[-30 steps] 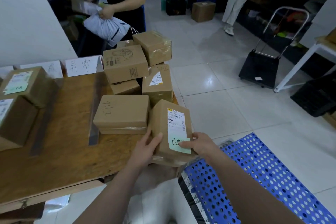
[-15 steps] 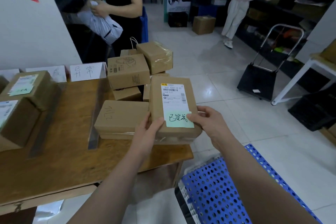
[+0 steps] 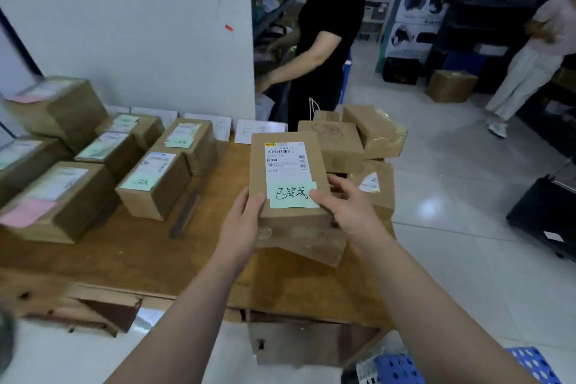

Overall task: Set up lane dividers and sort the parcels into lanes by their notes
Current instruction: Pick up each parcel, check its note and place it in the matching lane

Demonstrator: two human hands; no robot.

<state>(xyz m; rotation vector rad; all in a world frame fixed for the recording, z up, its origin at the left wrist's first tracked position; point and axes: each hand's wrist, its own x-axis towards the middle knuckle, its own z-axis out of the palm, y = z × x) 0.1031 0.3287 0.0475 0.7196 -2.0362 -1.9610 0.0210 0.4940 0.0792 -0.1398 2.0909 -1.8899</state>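
Note:
I hold a brown cardboard parcel (image 3: 288, 162) above the wooden table (image 3: 149, 256), its white shipping label and green handwritten note (image 3: 293, 196) facing up. My left hand (image 3: 241, 224) grips its lower left side and my right hand (image 3: 349, 206) grips its lower right corner, thumb on the note. A dark lane divider strip (image 3: 184, 215) lies on the table to the left. White folded lane signs (image 3: 258, 131) stand along the wall. Several noted parcels (image 3: 152, 184) sit in lanes at the left. An unsorted stack of boxes (image 3: 355, 140) stands at the table's right end.
A person in black (image 3: 324, 40) stands just behind the table's far right end. Another person (image 3: 530, 65) stands at the shelves far right. A black folding trolley (image 3: 542, 215) is on the tiled floor at right. A blue perforated crate (image 3: 402, 368) lies below my right arm.
I lifted the parcel off the table's right end and brought it up and leftward over the table. My view swung left, bringing the sorted parcels at the left into sight.

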